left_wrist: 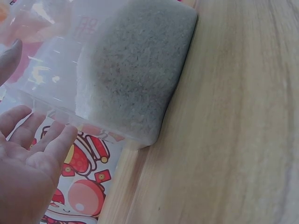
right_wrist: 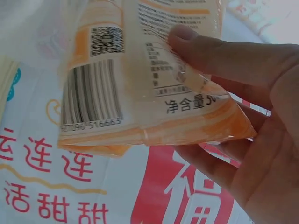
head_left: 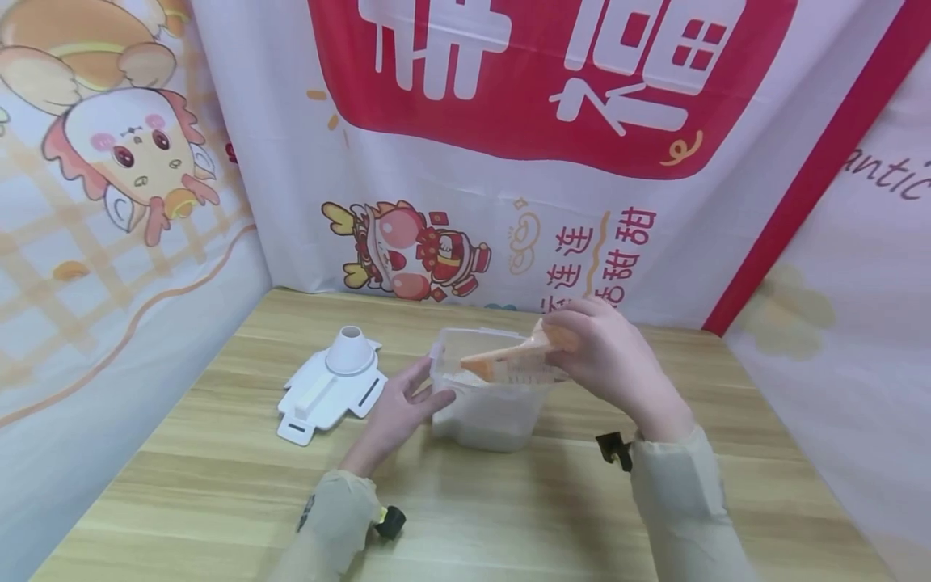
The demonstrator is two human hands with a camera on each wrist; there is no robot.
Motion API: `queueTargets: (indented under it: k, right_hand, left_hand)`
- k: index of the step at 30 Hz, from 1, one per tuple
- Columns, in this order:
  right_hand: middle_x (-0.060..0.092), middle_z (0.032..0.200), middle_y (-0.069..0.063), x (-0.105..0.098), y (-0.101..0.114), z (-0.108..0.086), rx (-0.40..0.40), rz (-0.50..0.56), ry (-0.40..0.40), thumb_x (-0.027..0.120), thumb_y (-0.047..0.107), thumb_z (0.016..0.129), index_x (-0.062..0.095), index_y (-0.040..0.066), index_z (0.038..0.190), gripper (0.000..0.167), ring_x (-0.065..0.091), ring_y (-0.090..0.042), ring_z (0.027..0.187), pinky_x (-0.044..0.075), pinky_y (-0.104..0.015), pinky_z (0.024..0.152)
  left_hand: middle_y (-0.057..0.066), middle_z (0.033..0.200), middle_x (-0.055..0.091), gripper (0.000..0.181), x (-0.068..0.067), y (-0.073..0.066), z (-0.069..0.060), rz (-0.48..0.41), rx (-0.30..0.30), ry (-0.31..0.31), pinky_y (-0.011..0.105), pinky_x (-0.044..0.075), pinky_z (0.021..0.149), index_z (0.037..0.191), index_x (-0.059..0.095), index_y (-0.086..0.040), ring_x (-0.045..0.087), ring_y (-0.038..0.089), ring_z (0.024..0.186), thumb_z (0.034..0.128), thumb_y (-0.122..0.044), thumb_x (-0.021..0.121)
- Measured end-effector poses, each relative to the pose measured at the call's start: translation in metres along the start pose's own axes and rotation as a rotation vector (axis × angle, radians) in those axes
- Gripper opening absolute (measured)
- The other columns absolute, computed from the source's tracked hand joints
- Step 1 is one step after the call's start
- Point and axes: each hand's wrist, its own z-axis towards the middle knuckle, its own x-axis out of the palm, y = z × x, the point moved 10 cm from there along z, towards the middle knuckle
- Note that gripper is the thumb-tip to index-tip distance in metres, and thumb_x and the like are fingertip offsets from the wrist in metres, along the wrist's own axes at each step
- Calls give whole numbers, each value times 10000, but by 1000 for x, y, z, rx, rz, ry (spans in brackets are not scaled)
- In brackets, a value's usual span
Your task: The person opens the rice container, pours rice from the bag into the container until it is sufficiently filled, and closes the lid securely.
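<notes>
The right hand [head_left: 609, 347], right of centre in the head view, pinches one end of the bag [head_left: 520, 370], thumb on its printed face and fingers beneath. The bag lies tilted over the mouth of the box [head_left: 487, 424] at the centre of the frame, its other end reaching left inside the rim. The left hand [head_left: 407, 404] is spread at the box's left side, fingers fairly straight against the wall. Rice [left_wrist: 140, 70] fills the box's lower part in the left-wrist view.

The bag looks like thin, glossy film: probably light, limp and slippery, so best held by the gathered end. The box seems stiff but smooth, weighted by its rice; rim or corner should give the surest hold on the table [head_left: 218, 453].
</notes>
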Motion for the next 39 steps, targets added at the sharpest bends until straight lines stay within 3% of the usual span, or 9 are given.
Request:
queueTargets:
  k: [7, 14, 16, 22, 25, 28, 32, 39]
  right_hand:
    - [683, 1086, -91, -15, -6, -16, -14, 2, -184, 916, 47, 652, 735, 31, 1088, 473, 577, -265, 1041, 503, -453, 903]
    - [675, 1123, -66, -22, -15, -34, 34, 58, -299, 906, 38, 676, 719, 41, 1129, 490, 580, -237, 1061, 506, -447, 896]
    - [675, 1122, -56, -22, -18, -40, 48, 82, -334, 902, 26, 680, 722, 45, 1128, 484, 583, -216, 1034, 522, -398, 846]
    - [684, 1130, -70, -25, -24, -56, 97, 138, -451, 909, 24, 669, 726, 33, 1124, 490, 601, -226, 1045, 496, -205, 858]
    - [683, 1133, -63, -24, -25, -62, 120, 137, -488, 907, 39, 677, 723, 34, 1136, 494, 602, -220, 1042, 493, -141, 790]
    - [683, 1134, -59, -22, -26, -68, 134, 118, -518, 905, 45, 684, 722, 39, 1144, 495, 603, -218, 1036, 494, -119, 735]
    - [684, 1135, -49, -19, -25, -76, 139, 111, -559, 899, 33, 686, 721, 44, 1153, 500, 597, -202, 1041, 489, -109, 753]
    - [699, 1091, -98, -24, -22, -88, 78, 129, -688, 899, -57, 641, 725, -1, 1120, 513, 618, -245, 989, 497, -133, 723]
  left_hand:
    - [53, 1544, 344, 765, -7, 26, 11, 8, -3, -19, 385, 377, 1078, 1515, 376, -127, 385, 249, 1363, 875, -260, 774]
    - [11, 1522, 386, 750, -6, 22, 12, 13, 45, -21, 376, 387, 1075, 1496, 419, -158, 376, 191, 1369, 859, -314, 784]
    - [-1, 1517, 395, 755, -6, 21, 12, 18, 51, -23, 362, 392, 1071, 1493, 424, -161, 374, 174, 1370, 853, -328, 787]
    - [18, 1515, 400, 781, -6, 21, 12, 13, 49, -24, 343, 410, 1052, 1496, 419, -145, 406, 205, 1352, 841, -345, 795]
    - [18, 1518, 395, 784, -6, 22, 12, 15, 40, -27, 364, 405, 1058, 1495, 421, -148, 406, 204, 1352, 839, -354, 796]
    - [9, 1520, 390, 779, -6, 25, 12, 17, 29, -25, 374, 394, 1068, 1494, 423, -153, 386, 188, 1364, 840, -359, 793]
    - [4, 1526, 378, 763, -5, 27, 12, 21, 17, -17, 367, 385, 1076, 1497, 416, -155, 359, 177, 1379, 854, -343, 783]
    - [55, 1546, 342, 762, -3, 21, 10, 1, -3, -1, 383, 376, 1081, 1511, 377, -104, 355, 223, 1382, 876, -248, 773]
